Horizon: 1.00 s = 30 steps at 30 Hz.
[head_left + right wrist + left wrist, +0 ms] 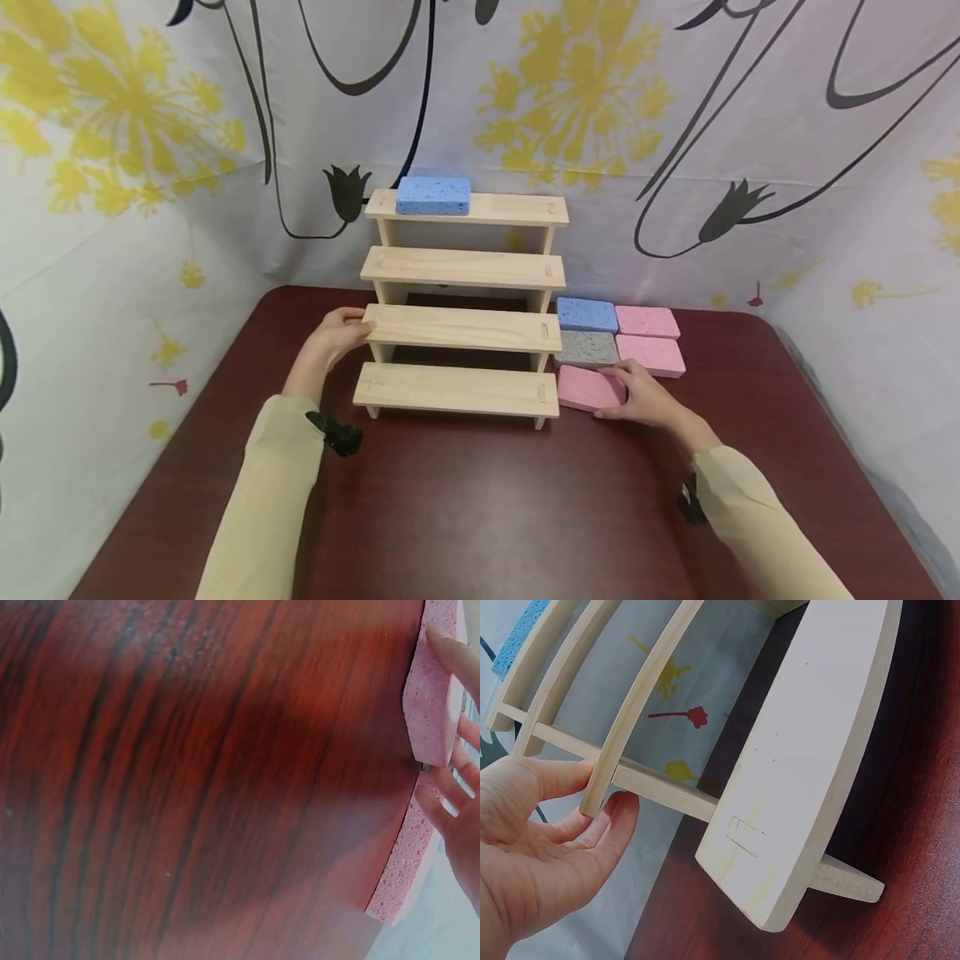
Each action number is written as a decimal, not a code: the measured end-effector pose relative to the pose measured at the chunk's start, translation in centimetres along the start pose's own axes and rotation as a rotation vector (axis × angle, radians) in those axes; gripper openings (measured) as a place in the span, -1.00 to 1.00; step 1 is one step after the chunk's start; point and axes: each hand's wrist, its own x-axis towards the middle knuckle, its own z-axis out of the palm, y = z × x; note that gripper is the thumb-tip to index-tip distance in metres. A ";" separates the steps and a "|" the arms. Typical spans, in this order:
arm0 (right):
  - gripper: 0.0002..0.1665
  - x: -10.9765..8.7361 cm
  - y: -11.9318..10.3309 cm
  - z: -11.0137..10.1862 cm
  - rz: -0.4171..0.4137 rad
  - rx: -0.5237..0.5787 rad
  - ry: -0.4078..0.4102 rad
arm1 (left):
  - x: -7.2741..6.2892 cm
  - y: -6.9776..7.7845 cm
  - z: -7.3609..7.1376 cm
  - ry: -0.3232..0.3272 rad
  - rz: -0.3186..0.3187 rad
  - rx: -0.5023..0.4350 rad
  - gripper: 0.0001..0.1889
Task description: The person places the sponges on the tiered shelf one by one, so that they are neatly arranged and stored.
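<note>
Pink block: front pink rectangular porous sponge (pixel 587 387), at the dark-red wood-grained counter (pixel 465 508), just beside the bottom step (pixel 453 388).
Hands: right hand (pixel 647 395) pinches the sponge — left hand (pixel 336 337) grips the second-lowest step (pixel 461 327) by its left end.
Stand: pale four-step wooden rack (pixel 461 267), blue rectangular sponge (pixel 433 197) on top.
Risk: a hard left-hand tug could jolt the rack — dropping that blue sponge.

Fingers (pixel 459 661) on a pink sponge (pixel 430 709), dark-streaked red tabletop (pixel 195 780)
</note>
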 end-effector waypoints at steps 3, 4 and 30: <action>-0.08 -0.1 0.1 0.0 0.045 0.059 -0.043 | 0.7 -0.4 -0.1 0.001 0.009 -0.007 -0.43; -0.07 0.0 0.1 -0.1 0.055 0.071 -0.056 | 1.1 -0.6 -0.1 0.001 0.016 -0.008 -0.42; -0.07 0.9 -0.2 -5.9 0.109 0.066 -0.014 | 0.1 0.1 0.1 -0.005 -0.003 -0.001 -0.44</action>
